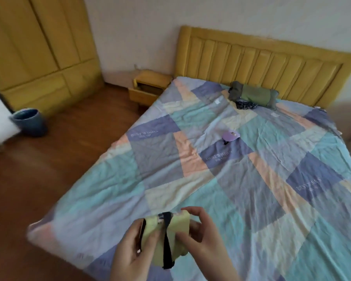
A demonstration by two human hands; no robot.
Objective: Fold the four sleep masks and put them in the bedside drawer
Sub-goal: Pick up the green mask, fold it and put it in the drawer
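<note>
Folding step: left hand (pixel 130 246) and right hand (pixel 203 238) pinch pale-yellow fabric sleep mask (pixel 170 234), black strap hanging below grip (fold incomplete); next, close halves.

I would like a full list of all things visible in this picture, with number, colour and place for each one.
yellow-green sleep mask: 1, pale yellow-green with black strap, held in both hands over the bed's near end
purple sleep mask: 1, lilac, on the quilt mid-bed
dark patterned item: 1, dark blue, on the quilt by the pillow; too small to identify
pillow: 1, green, near the headboard
quilt: 1, pastel patchwork, covering the bed
headboard: 1, yellow, against the wall
bedside drawer: 1, yellow, open, beside the bed
wardrobe: 1, yellow, far left
bin: 1, dark blue, on the floor
left hand: grips the mask
right hand: grips the mask
</note>
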